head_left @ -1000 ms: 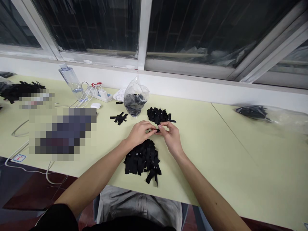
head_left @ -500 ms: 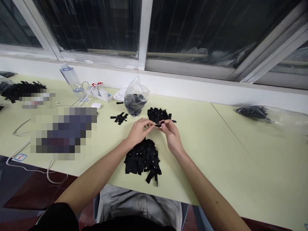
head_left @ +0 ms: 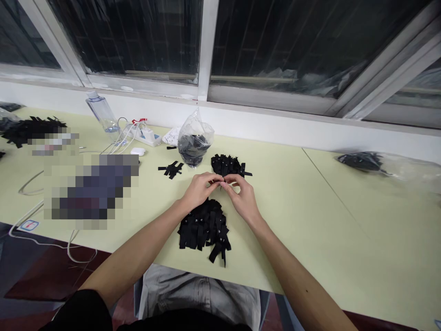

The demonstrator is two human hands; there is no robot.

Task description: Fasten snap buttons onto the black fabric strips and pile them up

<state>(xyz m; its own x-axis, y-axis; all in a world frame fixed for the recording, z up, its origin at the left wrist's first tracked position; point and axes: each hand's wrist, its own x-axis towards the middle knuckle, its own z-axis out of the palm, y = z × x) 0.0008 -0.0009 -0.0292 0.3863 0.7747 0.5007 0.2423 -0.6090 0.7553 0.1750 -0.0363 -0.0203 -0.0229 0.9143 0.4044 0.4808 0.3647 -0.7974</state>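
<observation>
Over the table's middle, my left hand [head_left: 200, 189] and my right hand [head_left: 242, 195] meet at the fingertips. Both are closed in a pinch on a small black fabric strip, mostly hidden by the fingers. Right below them lies a large pile of black fabric strips [head_left: 203, 227], some with small white marks. Just beyond my fingers is a second, smaller pile of black strips [head_left: 225, 164]. A few loose black strips [head_left: 170, 169] lie to the left of it. Behind these stands a clear plastic bag [head_left: 195, 147] with black pieces inside.
At the back left are a water bottle [head_left: 103, 112], a power strip [head_left: 146, 134] with cables and a small white case [head_left: 138, 151]. A blurred-out dark object [head_left: 99, 188] lies on the left. Another plastic bag [head_left: 361, 161] rests at the far right, by the window wall.
My right hand has shifted slightly left, so its fingertips now touch those of my left hand. The black strip, visible between them before, is now mostly covered.
</observation>
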